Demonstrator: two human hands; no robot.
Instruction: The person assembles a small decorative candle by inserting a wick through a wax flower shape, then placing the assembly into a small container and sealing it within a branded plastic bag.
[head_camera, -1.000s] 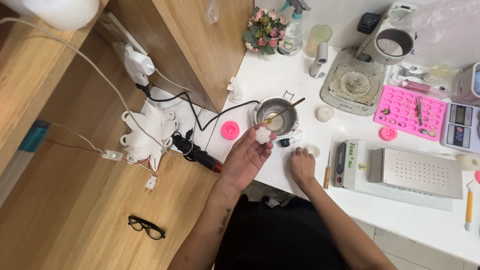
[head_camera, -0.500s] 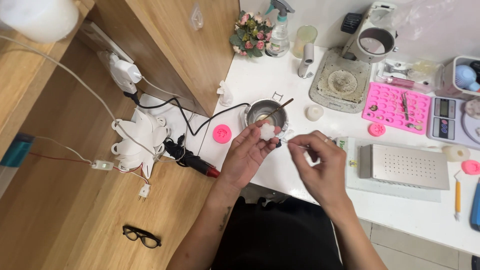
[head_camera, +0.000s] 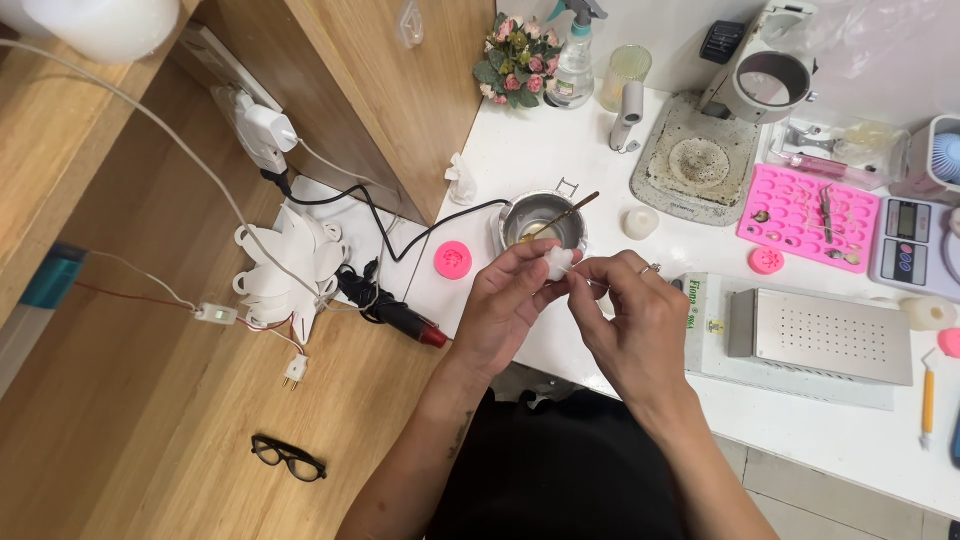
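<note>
My left hand (head_camera: 508, 305) pinches a small white wax-like flower piece (head_camera: 557, 262) between thumb and fingertips, just in front of a small steel pot (head_camera: 540, 221) with a stick resting in it. My right hand (head_camera: 630, 320) meets it from the right, its fingertips closed on a thin wick or pin at the piece's side; a ring shows on one finger. Both hands hover above the white table (head_camera: 530, 160).
A pink round mould (head_camera: 453, 260) lies left of the pot. A pink mould tray (head_camera: 806, 216), scale (head_camera: 908, 246), metal perforated box (head_camera: 830, 335), melter (head_camera: 700, 165), spray bottle (head_camera: 576, 60) and flowers (head_camera: 515, 60) stand around. Cables, a white flower lamp (head_camera: 290, 270) and glasses (head_camera: 288, 458) lie on the wooden desk.
My right hand rose from the table and came to the white piece held by my left hand. The view shifted slightly right and closer.
</note>
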